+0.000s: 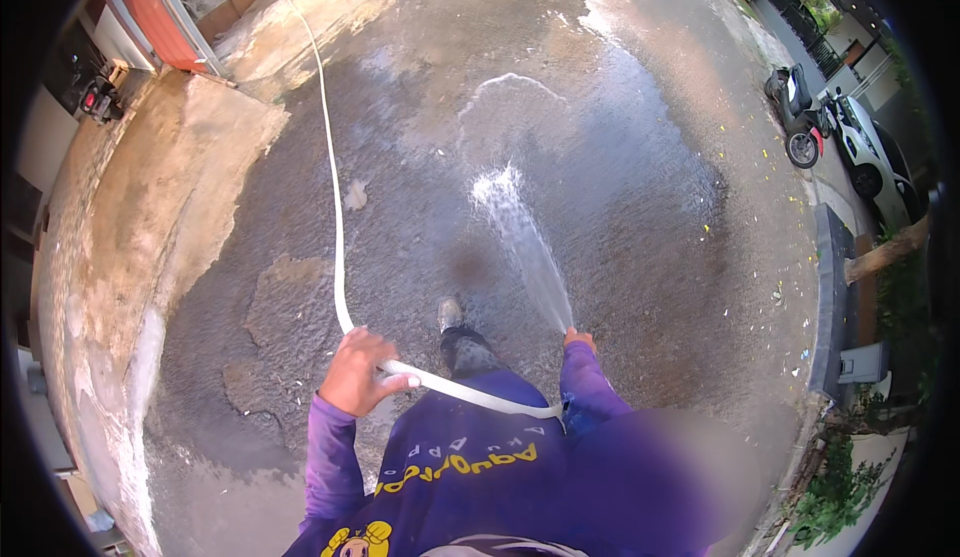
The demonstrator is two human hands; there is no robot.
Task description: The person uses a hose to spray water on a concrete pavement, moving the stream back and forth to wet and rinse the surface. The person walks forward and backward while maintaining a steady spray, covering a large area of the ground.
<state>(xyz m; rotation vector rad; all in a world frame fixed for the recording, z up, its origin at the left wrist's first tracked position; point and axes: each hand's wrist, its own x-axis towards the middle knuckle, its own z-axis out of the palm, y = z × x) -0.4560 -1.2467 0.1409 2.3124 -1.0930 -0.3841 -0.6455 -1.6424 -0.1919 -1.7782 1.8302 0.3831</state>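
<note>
While the pale hose (338,222) runs down from the upper left and bows across the person's front, the left hand (357,369) is closed around it near the waist, thumb stretched out along it. On the other side, the right hand (579,338) reaches forward from a purple sleeve (587,382), its fingers curled at the spouting end of the hose; the mouth itself is hidden. From there a jet of water (537,257) fans forward and breaks white on the paved ground (640,307) — dark and wet over a broad patch. One shoe (449,312) shows between the hands, a little ahead of them. Off to the right stand a motor scooter (795,107) and a white car (868,152), close together; at far left, an orange-red panel (163,12) rises beside paler paving (190,147).
</note>
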